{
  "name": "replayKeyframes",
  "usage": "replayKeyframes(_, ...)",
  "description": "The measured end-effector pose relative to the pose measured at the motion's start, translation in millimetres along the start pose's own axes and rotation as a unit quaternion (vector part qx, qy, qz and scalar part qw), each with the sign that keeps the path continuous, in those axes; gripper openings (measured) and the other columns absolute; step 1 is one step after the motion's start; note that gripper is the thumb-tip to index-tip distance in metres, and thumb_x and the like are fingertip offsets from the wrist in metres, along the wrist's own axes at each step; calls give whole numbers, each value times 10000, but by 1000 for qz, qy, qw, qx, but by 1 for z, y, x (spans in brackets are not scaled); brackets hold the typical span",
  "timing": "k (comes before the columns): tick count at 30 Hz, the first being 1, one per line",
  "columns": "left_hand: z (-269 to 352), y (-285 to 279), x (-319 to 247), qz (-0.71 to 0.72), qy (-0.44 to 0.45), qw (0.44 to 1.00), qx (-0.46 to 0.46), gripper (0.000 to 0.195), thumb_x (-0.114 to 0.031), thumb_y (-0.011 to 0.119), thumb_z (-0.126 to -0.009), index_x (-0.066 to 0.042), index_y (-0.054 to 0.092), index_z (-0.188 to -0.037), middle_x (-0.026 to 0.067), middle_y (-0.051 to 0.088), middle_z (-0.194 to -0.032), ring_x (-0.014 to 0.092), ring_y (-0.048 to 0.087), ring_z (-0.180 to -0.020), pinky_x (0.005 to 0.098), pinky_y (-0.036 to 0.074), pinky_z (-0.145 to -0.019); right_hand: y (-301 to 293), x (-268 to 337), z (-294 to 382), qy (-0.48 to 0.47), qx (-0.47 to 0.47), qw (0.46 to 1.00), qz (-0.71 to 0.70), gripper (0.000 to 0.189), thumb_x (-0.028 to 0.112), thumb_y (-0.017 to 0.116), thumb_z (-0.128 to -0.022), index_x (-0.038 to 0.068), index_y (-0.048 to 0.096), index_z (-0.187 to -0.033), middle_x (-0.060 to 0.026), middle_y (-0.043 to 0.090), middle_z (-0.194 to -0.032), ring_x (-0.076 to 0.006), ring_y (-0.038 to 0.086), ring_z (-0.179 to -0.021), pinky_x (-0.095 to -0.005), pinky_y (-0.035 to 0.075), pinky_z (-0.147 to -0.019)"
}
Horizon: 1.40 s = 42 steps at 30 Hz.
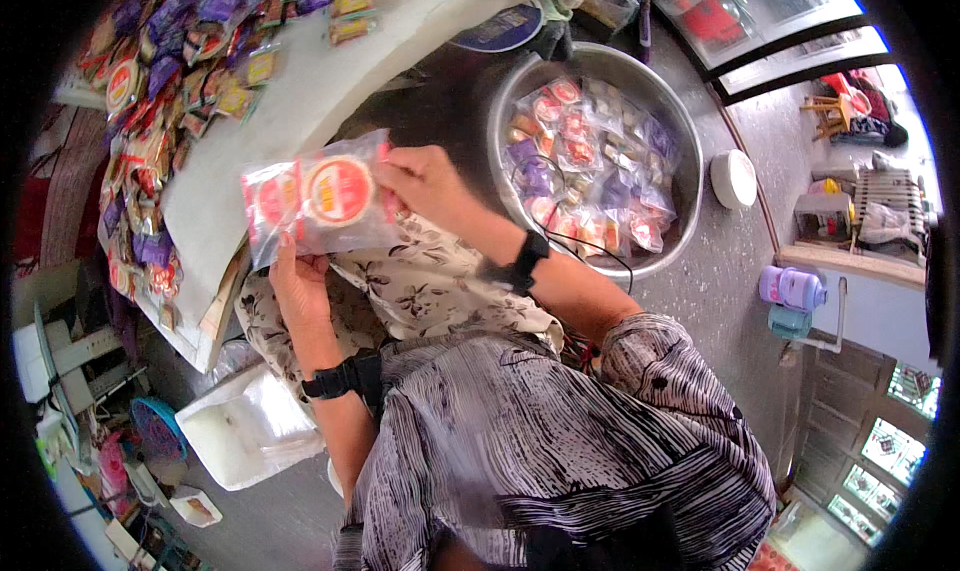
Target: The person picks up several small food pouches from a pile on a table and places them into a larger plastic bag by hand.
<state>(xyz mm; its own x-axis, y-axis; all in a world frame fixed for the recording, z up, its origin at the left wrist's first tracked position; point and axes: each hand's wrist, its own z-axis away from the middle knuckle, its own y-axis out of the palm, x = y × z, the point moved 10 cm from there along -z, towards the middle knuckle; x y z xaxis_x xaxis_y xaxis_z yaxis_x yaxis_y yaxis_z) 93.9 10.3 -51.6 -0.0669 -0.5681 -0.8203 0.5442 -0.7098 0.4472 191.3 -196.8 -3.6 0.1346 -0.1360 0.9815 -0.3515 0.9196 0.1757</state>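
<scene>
A clear plastic packet with round red labels is stretched between my two hands above my lap. My right hand grips its right end, while my left hand pinches its lower left edge, thumb on top. Left of the packet, a heap of small wrapped packets in purple, red and yellow covers the far side of a white tabletop. To the right, a large round metal basin on the floor holds many clear bags of similar packets.
A white foam box stands on the floor at lower left, near a blue basket. A white round container is right of the basin. A thin black cable hangs across the basin. A blue round stool seat is beyond the table's edge.
</scene>
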Motion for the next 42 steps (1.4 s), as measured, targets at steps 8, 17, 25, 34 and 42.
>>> replayKeyframes(8, -2, 20, 16, -124, 9, 992, 25, 302, -280, 601, -903, -4, 630, -1024, 14, 580, -788, 66, 469, -674, 193, 363, -561, -178, 13, 72, -25, -206, 972, 106, 259, 146, 525, -906, 31, 591, -684, -6, 563, -552, -71, 498, -455, -225, 391, -407)
replayKeyframes(17, 5, 39, 13, -192, 36, 980, 23, 221, -225, 589, -909, -30, 642, -998, -22, 567, -778, 34, 432, -658, 173, 330, -538, -362, -115, 181, 115, -471, 868, 108, 226, 181, 581, -853, 9, 613, -710, -34, 573, -595, -94, 519, -482, -238, 440, -428)
replayKeyframes(25, 6, 40, 12, -206, 37, 978, 23, 177, -173, 560, -923, -38, 640, -1003, -24, 569, -774, 24, 430, -636, 162, 338, -524, -461, -142, 200, 35, -575, 811, 105, 283, 150, 555, -835, 1, 570, -595, -41, 540, -522, -113, 498, -421, -269, 391, -388)
replayKeyframes(34, 5, 49, 14, -200, 35, 979, 34, 157, -162, 587, -906, -46, 648, -991, -27, 575, -761, 15, 417, -615, 156, 329, -518, -542, -147, 213, 51, -692, 717, -66, 234, 181, 570, -874, -46, 534, -827, -134, 611, -707, -238, 621, -529, -329, 521, -443)
replayKeyframes(42, 9, 45, 13, -192, 43, 980, 32, 159, -151, 588, -902, -39, 647, -998, -21, 582, -778, 33, 422, -615, 172, 343, -539, -403, -187, 132, 120, -467, 872, -79, 218, 174, 587, -849, -25, 524, -912, -156, 624, -755, -208, 611, -574, -320, 511, -490)
